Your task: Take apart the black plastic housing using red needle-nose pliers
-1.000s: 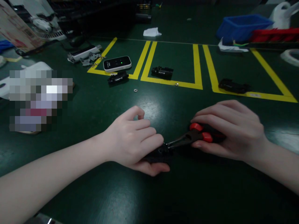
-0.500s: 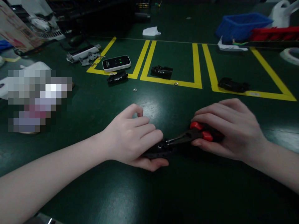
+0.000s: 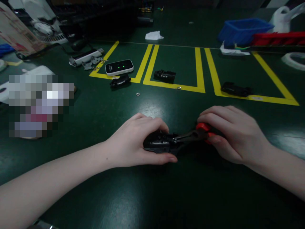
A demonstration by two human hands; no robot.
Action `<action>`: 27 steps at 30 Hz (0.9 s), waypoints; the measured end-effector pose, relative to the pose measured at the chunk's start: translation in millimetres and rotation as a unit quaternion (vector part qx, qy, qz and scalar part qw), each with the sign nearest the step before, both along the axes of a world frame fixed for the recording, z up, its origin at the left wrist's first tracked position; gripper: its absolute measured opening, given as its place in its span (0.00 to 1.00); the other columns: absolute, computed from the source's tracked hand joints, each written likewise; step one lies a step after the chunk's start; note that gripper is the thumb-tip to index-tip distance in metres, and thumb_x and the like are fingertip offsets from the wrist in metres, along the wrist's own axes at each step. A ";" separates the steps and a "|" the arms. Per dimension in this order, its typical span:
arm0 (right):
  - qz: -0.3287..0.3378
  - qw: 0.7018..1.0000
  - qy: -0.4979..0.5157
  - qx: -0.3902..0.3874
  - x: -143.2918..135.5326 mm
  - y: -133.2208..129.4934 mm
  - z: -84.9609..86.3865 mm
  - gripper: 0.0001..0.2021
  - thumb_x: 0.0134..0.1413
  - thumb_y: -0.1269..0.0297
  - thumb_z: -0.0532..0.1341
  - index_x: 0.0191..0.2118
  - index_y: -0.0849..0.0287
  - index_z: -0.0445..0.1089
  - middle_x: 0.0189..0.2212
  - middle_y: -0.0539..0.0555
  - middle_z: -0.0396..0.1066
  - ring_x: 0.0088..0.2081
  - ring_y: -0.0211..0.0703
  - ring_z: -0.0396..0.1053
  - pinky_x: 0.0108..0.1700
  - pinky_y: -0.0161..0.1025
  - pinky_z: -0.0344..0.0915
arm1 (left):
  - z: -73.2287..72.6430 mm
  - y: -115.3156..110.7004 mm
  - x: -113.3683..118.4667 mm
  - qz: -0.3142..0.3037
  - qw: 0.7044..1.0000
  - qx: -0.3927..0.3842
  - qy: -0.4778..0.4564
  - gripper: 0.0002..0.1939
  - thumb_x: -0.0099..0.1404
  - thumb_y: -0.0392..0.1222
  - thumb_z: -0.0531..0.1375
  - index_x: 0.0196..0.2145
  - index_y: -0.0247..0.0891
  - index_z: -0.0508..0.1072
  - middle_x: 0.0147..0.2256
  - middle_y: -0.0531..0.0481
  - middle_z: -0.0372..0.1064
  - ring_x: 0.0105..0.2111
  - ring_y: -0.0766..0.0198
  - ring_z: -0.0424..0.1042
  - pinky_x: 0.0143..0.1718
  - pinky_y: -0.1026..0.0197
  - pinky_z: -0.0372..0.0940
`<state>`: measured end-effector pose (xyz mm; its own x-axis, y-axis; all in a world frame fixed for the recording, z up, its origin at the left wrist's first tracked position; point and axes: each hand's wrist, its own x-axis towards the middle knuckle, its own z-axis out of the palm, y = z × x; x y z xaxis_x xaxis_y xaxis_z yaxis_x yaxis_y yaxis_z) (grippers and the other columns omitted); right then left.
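My left hand (image 3: pixel 135 140) grips a black plastic housing (image 3: pixel 157 143) low over the green table, thumb along its near side and fingers round the far side. Red-handled pliers (image 3: pixel 194 135) are held in my right hand (image 3: pixel 235 133), their jaws pointing left. The jaw tips meet the right end of the housing; whether they pinch a small part there I cannot make out. Beyond my hands lie similar black pieces: one (image 3: pixel 120 81) at the left yellow frame, one (image 3: pixel 165 75) in the middle frame, one (image 3: pixel 235 89) in the right frame.
A small metal ring (image 3: pixel 138 94) and another ring (image 3: pixel 179 88) lie beyond my hands. A white-edged device (image 3: pixel 119 67) with green lights sits at back left, near grey metal parts (image 3: pixel 89 62). A blue bin (image 3: pixel 245 30) and red tray (image 3: pixel 278 38) stand at back right.
My left fingers have shifted from over the housing to its far side, so more of its top shows. The pliers stay at its right end, and my right thumb has moved up onto the handle.
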<state>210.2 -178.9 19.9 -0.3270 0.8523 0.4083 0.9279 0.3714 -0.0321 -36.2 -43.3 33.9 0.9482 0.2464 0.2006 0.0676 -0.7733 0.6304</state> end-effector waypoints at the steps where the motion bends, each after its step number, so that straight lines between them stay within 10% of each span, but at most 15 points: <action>1: 0.001 1.000 -0.002 0.006 -0.2 0.4 0.6 0.19 0.68 0.50 0.42 0.41 0.57 0.62 0.36 0.58 0.68 0.34 0.47 0.65 0.34 0.45 0.60 | 0.3 -0.3 0.3 0.001 1.000 -0.009 0.004 0.20 0.60 0.56 0.67 0.40 0.40 0.71 0.35 0.55 0.74 0.34 0.64 0.71 0.39 0.61 0.60; 27: -0.069 0.997 -0.005 -0.021 2.5 4.1 -4.5 0.12 0.67 0.56 0.47 0.39 0.56 0.62 0.34 0.56 0.68 0.32 0.47 0.64 0.36 0.48 0.57 | -4.7 5.4 3.2 0.024 0.999 0.043 -0.001 0.19 0.65 0.52 0.64 0.50 0.39 0.71 0.44 0.52 0.78 0.37 0.64 0.74 0.40 0.58 0.58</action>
<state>212.6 -174.8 15.4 -0.2088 0.9054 0.3696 0.9705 0.2385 -0.0361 -33.0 -37.9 29.1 0.9351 0.2732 0.2258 0.1043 -0.8210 0.5613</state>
